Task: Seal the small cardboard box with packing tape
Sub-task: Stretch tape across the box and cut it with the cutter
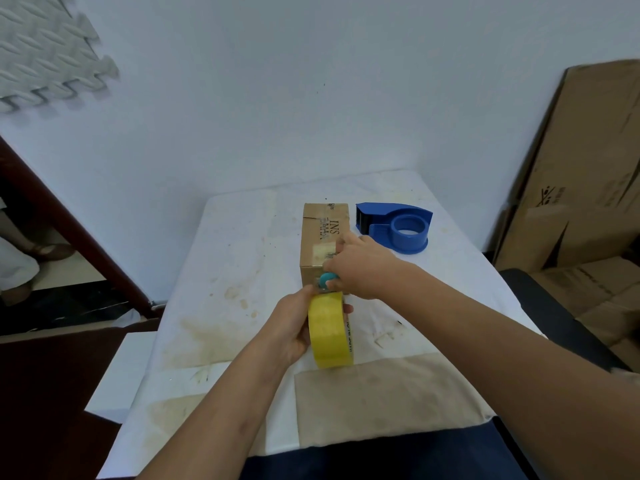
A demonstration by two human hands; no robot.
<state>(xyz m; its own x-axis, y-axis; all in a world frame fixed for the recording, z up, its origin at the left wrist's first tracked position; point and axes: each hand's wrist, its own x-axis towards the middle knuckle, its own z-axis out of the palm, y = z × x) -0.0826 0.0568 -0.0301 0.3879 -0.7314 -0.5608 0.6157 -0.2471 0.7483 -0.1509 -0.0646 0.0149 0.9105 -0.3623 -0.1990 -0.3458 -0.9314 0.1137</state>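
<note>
A small cardboard box (pixel 320 233) lies lengthwise on the white table (pixel 235 258), its flaps closed and printed letters on top. My left hand (pixel 294 327) grips a yellow roll of packing tape (pixel 330 332), held upright just in front of the box's near end. My right hand (pixel 360 266) rests on the box's near top edge and holds a small teal tool (pixel 327 280) against the tape between roll and box. What kind of tool it is cannot be told.
A blue tape dispenser (pixel 398 225) without a roll lies right of the box. Flattened large cartons (pixel 581 188) lean against the wall at right. A brown paper sheet (pixel 381 403) covers the table's near edge. A dark chair (pixel 540 306) stands at right.
</note>
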